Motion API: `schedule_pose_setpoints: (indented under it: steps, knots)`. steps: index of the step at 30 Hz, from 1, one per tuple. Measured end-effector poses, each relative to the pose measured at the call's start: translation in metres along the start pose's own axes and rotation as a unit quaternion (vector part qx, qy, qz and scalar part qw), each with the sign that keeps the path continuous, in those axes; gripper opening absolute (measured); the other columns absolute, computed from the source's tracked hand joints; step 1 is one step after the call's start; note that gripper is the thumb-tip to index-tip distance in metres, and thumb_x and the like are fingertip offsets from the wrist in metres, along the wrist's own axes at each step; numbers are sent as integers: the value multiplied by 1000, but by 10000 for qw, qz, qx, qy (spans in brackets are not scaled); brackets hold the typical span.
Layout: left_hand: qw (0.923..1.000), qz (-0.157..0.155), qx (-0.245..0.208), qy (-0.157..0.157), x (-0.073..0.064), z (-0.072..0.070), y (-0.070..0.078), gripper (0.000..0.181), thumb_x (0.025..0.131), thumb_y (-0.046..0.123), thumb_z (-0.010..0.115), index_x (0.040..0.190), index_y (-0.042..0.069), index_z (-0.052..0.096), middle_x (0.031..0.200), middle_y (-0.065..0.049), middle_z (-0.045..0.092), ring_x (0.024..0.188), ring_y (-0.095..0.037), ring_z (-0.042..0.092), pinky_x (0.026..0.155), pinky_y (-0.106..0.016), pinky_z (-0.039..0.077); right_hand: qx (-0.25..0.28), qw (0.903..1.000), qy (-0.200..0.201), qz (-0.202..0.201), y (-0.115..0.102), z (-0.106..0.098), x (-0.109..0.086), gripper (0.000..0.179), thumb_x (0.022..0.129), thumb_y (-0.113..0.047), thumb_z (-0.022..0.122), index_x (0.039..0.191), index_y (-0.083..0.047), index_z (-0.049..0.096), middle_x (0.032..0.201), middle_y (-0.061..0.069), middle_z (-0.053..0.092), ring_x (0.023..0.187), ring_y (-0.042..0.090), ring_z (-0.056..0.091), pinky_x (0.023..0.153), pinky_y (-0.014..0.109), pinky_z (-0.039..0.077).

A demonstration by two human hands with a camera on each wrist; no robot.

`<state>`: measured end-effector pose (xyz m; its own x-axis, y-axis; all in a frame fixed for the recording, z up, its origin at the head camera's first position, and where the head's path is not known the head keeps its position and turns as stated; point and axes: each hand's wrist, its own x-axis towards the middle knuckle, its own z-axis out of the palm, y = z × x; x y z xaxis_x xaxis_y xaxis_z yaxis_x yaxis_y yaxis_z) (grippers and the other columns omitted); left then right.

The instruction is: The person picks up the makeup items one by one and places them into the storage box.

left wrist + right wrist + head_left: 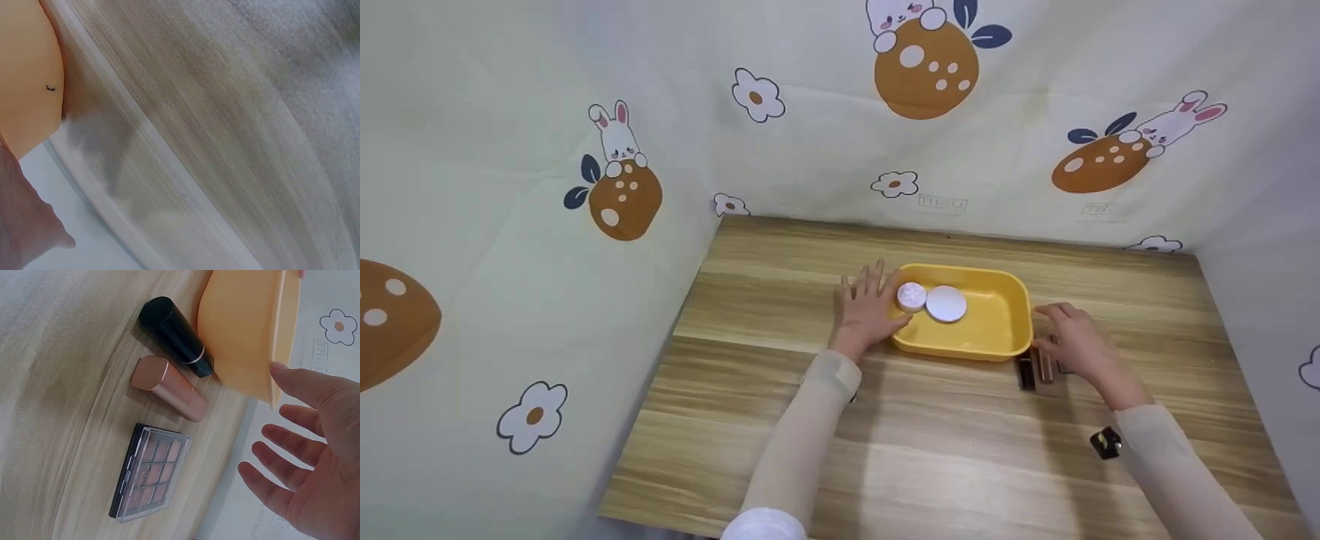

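Note:
A yellow plastic basin (997,346) stands on the wooden table with two round, pale, lidded items inside, a small patterned one (911,297) and a larger white one (946,304). My left hand (870,306) is at the basin's left end, fingers spread and thumb over the rim. At the right end is my right hand (1076,341); in the right wrist view its thumb (304,385) meets the rim while the other fingers extend loosely. Below that hand lie a black lipstick tube (173,332), a rose-gold lipstick tube (169,385) and a clear-lidded eyeshadow palette (152,472).
A small black item (1105,443) lies by my right sleeve. Patterned cloth walls (810,150) with rabbits and flowers enclose the table (765,300) at the back and sides.

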<state>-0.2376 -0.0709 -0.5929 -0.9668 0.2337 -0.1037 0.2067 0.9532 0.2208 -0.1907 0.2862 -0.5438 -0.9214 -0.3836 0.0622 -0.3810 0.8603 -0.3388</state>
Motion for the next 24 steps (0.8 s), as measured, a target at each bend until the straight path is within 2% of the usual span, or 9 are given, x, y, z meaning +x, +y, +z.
schedule_pose_setpoints:
  steps: [7,12,21,24]
  knots:
    - [9999,21,-110,39,0,0,1,87,91,65,52,161,31,13,171,-6,1,157,-36,6,120,-69,4,183,9989,-205,380,0,2,-8,57,90,-20,71,138,5,52,130,32,56,109,49,60,91,64,50]
    - [9999,-1,-100,5,0,-1,1,86,92,65,51,161,31,13,171,-5,1,157,-34,6,121,-68,4,192,9984,-225,484,-2,3,-14,57,92,-20,70,138,7,51,130,32,57,103,48,63,88,63,52]
    - [10000,13,-14,20,-1,-2,1,86,93,65,50,161,30,12,171,-6,2,157,-35,8,121,-68,6,225,9962,-426,724,-2,9,-20,59,90,-20,71,139,6,50,134,35,54,117,56,54,98,68,44]
    - [10000,-20,14,-44,0,-1,1,87,92,67,48,162,31,10,171,-5,0,157,-33,7,121,-67,5,244,9955,-460,795,-3,10,-22,59,90,-20,71,138,5,50,134,36,54,117,57,53,98,70,43]
